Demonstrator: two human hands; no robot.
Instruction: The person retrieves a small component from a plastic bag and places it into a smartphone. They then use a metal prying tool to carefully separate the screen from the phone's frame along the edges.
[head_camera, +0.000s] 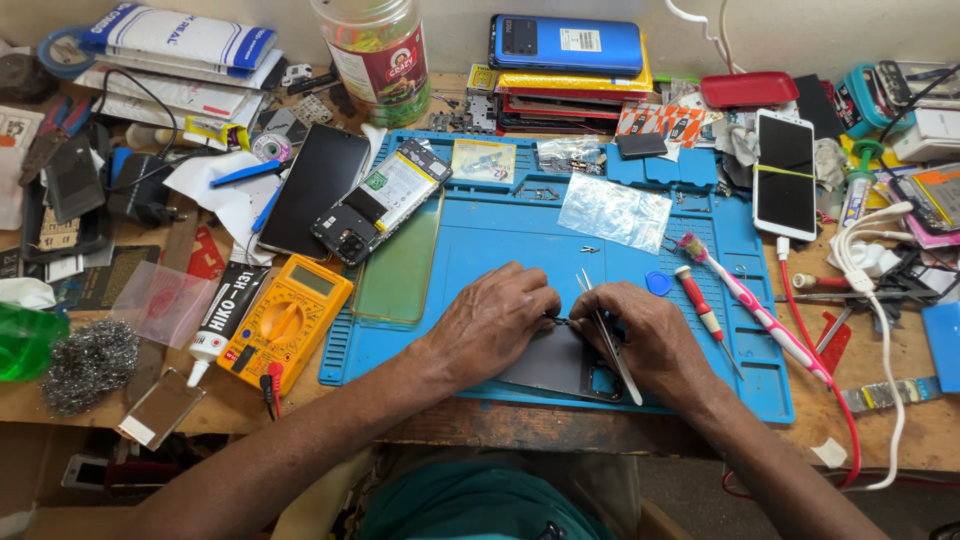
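Note:
A dark grey phone body (555, 365) lies face down on the blue work mat (520, 245) near the front edge. My left hand (495, 320) rests on its left part, fingertips pinching a small dark part at its top edge. My right hand (650, 330) rests on its right part and holds metal tweezers (605, 335), their points sticking up and away from me. Both hands meet over the small part.
An opened phone (380, 200) and a dark phone (315, 190) lie at the mat's left. A yellow multimeter (285, 320), glue tube (215, 320), toothbrush (750, 305), red screwdriver (705, 310), white phone (785, 175), stacked phones (565, 45) and a jar (375, 55) crowd the bench.

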